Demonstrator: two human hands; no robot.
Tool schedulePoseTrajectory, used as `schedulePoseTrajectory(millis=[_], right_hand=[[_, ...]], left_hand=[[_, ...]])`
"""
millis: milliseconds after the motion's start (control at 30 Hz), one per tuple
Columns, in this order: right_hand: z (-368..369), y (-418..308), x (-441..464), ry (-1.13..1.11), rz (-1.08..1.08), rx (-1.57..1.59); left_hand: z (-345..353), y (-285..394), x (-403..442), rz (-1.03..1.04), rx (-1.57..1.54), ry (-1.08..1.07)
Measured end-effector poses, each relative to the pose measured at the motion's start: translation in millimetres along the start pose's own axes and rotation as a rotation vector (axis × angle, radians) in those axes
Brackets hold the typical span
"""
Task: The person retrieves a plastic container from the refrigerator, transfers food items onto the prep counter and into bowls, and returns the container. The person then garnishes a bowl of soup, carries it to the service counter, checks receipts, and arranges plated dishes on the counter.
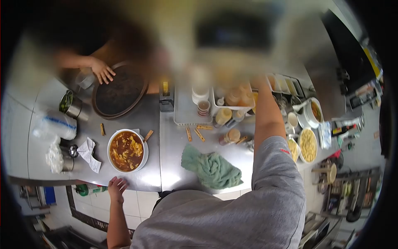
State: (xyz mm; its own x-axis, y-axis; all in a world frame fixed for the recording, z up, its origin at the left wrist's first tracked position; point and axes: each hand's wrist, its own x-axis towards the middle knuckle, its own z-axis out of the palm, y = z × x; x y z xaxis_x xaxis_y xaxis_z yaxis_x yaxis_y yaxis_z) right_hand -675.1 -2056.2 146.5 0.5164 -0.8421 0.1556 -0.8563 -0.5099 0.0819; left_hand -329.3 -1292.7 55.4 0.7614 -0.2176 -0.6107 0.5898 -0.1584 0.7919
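My left hand [117,189] hangs just off the counter's front edge, empty, with its fingers loosely apart. Nearest to it is a white bowl [145,159] of brown soup [126,150] with yellow egg-like strands, apart from the hand. My right arm [268,114] reaches far forward, past a white tray of condiment containers [234,108]. Blur at the top of the view hides my right hand, so its fingers and anything in them cannot be made out. A crumpled green towel [215,168] lies between my arms on the steel counter [172,166].
Another person's hand [102,71] rests at a round dark tray [120,91]. Several clothespins [200,135], a paper slip [88,154], stacked cups [203,108] and a lidded jar [230,137] are on the counter. Bowls of yellow food [308,145] stand at right.
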Motion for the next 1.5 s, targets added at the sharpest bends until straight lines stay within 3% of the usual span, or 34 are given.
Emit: schedulePoseTrajectory(millis=[33, 300, 467, 600, 667, 733, 767, 800, 833, 900, 933, 967, 1033, 1133, 1233, 1267, 1367, 1400, 1467, 1500], right_hand=[[1.8, -3.1, 3.9, 0.084, -0.049, 0.026], [27.7, -4.1, 54.8, 0.047, 0.102, 0.191], [40.2, 7.5, 64.0, 0.051, 0.192, 0.258], [11.8, 5.8, 57.8, 0.157, 0.091, 0.112], [-38.4, -14.4, 44.2, -0.296, 0.183, 0.323], [19.0, 21.2, 66.6, -0.39, 0.17, 0.386], [18.4, 12.5, 69.0, -0.482, 0.15, 0.453], [13.2, 15.3, 61.7, -0.47, -0.056, 0.2], [7.2, 16.4, 50.4, -0.272, -0.367, -0.049], [9.4, 22.9, 46.4, -0.405, -0.146, 0.143], [-35.6, -8.0, 21.0, -0.508, 0.054, 0.189], [-36.1, -8.6, 17.7, -0.584, 0.034, 0.215], [-18.3, -7.4, 19.5, -0.474, 0.1, 0.123], [-82.0, -58.9, -25.3, -0.422, 0.182, 0.293], [-58.0, -41.3, -14.0, -0.398, 0.077, 0.1], [1.3, -2.7, 10.2, -0.215, -0.064, 0.006], [21.5, 14.2, 31.2, -0.272, -0.072, -0.225], [19.5, 24.3, 43.7, -0.453, 0.03, -0.205], [24.6, 53.4, 50.7, -0.182, 0.054, -0.075], [-37.8, 18.0, 22.4, -0.275, 0.417, 0.299]], left_hand=[[-8.1, 1.8, -12.6, -0.006, 0.056, 0.02], [-44.2, -15.0, -57.7, -0.066, 0.063, 0.2], [-27.6, -21.6, -56.2, -0.124, 0.068, 0.143], [-22.7, -21.4, -51.0, -0.126, 0.104, 0.109], [-24.5, -20.3, -48.2, -0.13, 0.112, 0.096], [-24.6, -22.6, -44.6, -0.124, 0.092, 0.086], [-23.6, -24.3, -43.5, -0.124, 0.078, 0.096], [-23.4, -24.9, -42.6, -0.119, 0.069, 0.097], [-23.6, -26.4, -42.6, -0.114, 0.059, 0.102], [-22.7, -26.2, -47.2, -0.112, 0.045, 0.117], [-21.6, -25.5, -49.9, -0.122, 0.049, 0.111], [-22.1, -26.7, -52.6, -0.132, 0.052, 0.103], [-28.8, -33.3, -54.1, -0.135, 0.034, 0.11], [-38.0, -39.3, -57.6, -0.147, 0.026, 0.139], [-42.3, -46.2, -57.4, -0.153, -0.028, 0.134], [-41.6, -47.0, -56.1, -0.155, -0.031, 0.127], [-34.6, -48.4, -50.3, -0.157, -0.012, 0.094], [-31.7, -47.6, -48.2, -0.148, -0.035, 0.073], [-32.1, -43.0, -48.9, -0.139, -0.064, 0.051], [-28.7, -37.1, -48.6, -0.133, -0.067, 0.042]])
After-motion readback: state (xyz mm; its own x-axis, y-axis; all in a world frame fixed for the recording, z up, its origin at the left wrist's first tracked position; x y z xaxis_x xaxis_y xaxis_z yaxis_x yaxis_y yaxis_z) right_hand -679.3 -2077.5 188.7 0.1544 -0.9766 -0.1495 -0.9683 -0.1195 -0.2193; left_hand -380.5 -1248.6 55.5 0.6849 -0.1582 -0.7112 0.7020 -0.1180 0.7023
